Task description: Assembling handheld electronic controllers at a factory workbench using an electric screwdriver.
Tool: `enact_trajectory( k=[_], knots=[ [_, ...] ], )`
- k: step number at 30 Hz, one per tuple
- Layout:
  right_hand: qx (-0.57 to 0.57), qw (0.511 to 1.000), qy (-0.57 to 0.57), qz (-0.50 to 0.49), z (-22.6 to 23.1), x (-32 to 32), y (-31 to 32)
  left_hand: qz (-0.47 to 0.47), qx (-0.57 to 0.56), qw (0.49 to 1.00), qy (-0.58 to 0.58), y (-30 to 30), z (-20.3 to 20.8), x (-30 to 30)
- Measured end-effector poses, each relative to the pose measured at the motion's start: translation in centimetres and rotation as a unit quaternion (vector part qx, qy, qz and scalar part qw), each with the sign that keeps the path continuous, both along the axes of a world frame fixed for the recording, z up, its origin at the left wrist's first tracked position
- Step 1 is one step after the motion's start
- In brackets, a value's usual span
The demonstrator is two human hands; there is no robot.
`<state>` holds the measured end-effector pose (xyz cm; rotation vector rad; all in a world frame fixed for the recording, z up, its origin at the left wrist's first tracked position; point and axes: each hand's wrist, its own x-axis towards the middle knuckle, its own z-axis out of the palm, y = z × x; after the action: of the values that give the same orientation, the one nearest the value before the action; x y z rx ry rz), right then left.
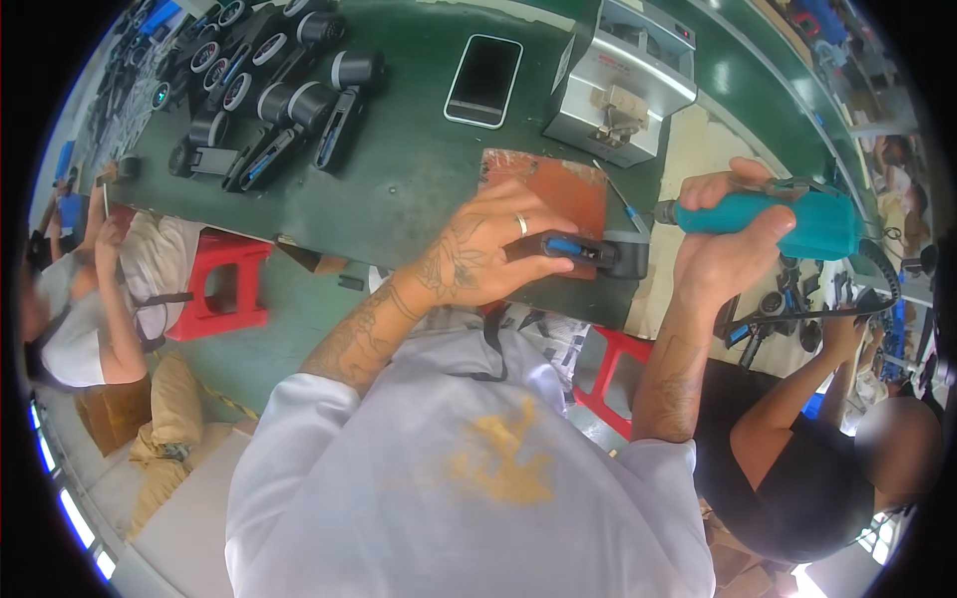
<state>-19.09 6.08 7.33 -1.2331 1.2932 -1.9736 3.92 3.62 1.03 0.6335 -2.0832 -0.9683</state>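
My left hand [488,244], with a ring on one finger, is closed around a black handheld device [626,256]. Its open handle shows a blue part inside, and its grey-black rounded end points right. The device is held over a worn reddish-brown mat [543,179] at the table's front edge. In my right hand [720,254] lies a teal electric screwdriver [773,221], gripped with its tip pointing left. That tip is beside the device's rounded end, apart from it. A thin screwdriver [623,199] lies near the mat's right edge.
Several similar black devices [289,105] with round ends crowd the green table's [399,199] far left. A phone [483,82] and a silver box-shaped machine [628,85] stand beyond the mat. A black cable [882,274] hangs from the electric screwdriver. People sit at both sides; red stools [224,284] stand below.
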Motion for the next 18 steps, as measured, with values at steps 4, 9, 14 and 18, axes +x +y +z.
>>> enact_trajectory(
  k=[4, 9, 14, 18],
  knots=[
    [0.001, 1.0, -0.001, 0.008, -0.1, 0.1, -0.1, -0.015, -0.001, 0.999, 0.029, -0.2, -0.3, 0.2],
    [0.007, 1.0, -0.003, 0.006, -0.3, 0.4, -0.3, 0.004, -0.001, 1.0, 0.026, -0.4, -0.6, 0.4],
    [0.017, 1.0, 0.0, 0.012, -0.4, 0.9, -0.2, 0.033, -0.052, 0.998, 0.02, 0.1, -0.6, -0.5],
    [0.021, 1.0, -0.014, 0.004, -0.9, 0.7, -0.1, 0.057, -0.091, 0.994, 0.008, 0.3, -0.7, -1.0]
  ],
)
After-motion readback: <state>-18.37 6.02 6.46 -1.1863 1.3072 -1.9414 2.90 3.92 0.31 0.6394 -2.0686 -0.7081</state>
